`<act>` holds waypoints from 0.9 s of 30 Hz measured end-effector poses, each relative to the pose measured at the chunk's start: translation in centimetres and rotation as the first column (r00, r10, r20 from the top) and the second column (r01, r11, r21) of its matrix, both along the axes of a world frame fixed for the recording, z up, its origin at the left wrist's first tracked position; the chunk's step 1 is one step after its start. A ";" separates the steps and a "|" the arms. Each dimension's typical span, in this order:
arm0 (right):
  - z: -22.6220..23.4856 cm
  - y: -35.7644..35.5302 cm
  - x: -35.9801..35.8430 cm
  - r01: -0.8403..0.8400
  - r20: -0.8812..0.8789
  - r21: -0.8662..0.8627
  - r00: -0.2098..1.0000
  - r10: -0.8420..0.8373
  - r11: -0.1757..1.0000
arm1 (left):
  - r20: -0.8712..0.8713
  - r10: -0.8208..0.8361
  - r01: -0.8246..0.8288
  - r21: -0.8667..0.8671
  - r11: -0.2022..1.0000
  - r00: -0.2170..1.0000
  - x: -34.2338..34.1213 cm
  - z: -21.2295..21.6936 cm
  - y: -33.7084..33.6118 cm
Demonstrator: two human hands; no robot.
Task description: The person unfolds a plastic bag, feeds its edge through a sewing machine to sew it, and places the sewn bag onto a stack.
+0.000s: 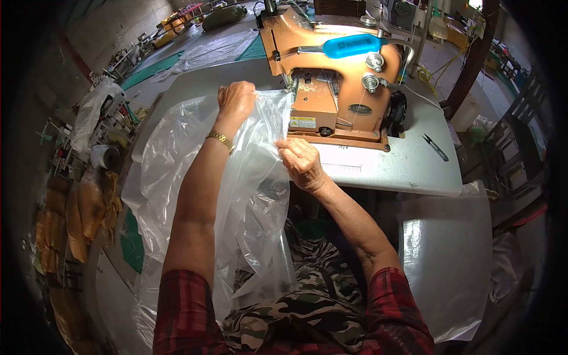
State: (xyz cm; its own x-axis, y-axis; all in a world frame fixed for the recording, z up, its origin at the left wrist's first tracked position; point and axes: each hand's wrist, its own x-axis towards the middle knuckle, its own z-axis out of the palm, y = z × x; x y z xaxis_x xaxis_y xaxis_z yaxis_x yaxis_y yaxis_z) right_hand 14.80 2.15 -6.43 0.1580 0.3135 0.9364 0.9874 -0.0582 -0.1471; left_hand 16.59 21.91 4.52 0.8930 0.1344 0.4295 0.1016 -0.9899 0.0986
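Observation:
A large clear plastic sheet (254, 213), perhaps a bag, spreads over the table's left part and hangs down across my lap. My left hand (236, 100) is closed on its upper part, near the far edge. Lower and to the right, my right hand (300, 163) pinches the sheet's right edge between thumb and fingers. Just right of both hands stands an orange-brown sewing machine (355, 83). The sheet's far right corner lies at the machine's needle area, brightly lit; the needle itself is hard to make out.
Thread snips (435, 147) lie on the grey table (408, 171) right of the machine. A blue oval piece (353, 45) sits across the machine's front. More clear plastic (447, 254) hangs at the right. Bundles of brownish material (89, 207) stand on the left.

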 end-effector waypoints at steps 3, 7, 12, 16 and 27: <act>0.5 0.3 -0.3 0.008 0.025 0.026 1.000 -0.008 1.000 | 0.062 0.038 -0.049 0.196 0.979 0.997 1.0 -1.0 0.0; 0.2 0.2 -0.1 -0.001 0.013 0.035 1.000 0.001 0.999 | 0.256 -0.149 0.020 0.448 0.894 0.955 -0.5 -1.5 -4.0; 0.0 0.1 0.2 0.026 0.045 0.042 0.999 -0.028 0.999 | 0.125 -0.267 0.258 0.080 0.963 0.956 -1.6 -2.0 -7.2; 1.5 0.1 -0.4 0.036 0.044 -0.045 0.998 -0.034 0.998 | 0.063 -0.265 0.260 0.076 0.963 0.962 -1.6 -1.6 -6.9; 3.2 -1.8 0.1 0.051 0.149 -0.239 0.989 -0.015 0.970 | -0.099 -0.278 0.293 0.196 0.936 0.955 -0.4 -1.1 -6.8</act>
State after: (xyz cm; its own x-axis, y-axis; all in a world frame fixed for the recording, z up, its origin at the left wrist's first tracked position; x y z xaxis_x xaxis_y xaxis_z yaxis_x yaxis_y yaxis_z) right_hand 14.90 0.38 -3.19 0.0407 0.5303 0.8468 0.9940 -0.1075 0.0196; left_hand 16.16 15.10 3.45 0.9089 -0.2156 0.3570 -0.1890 -0.9760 -0.1082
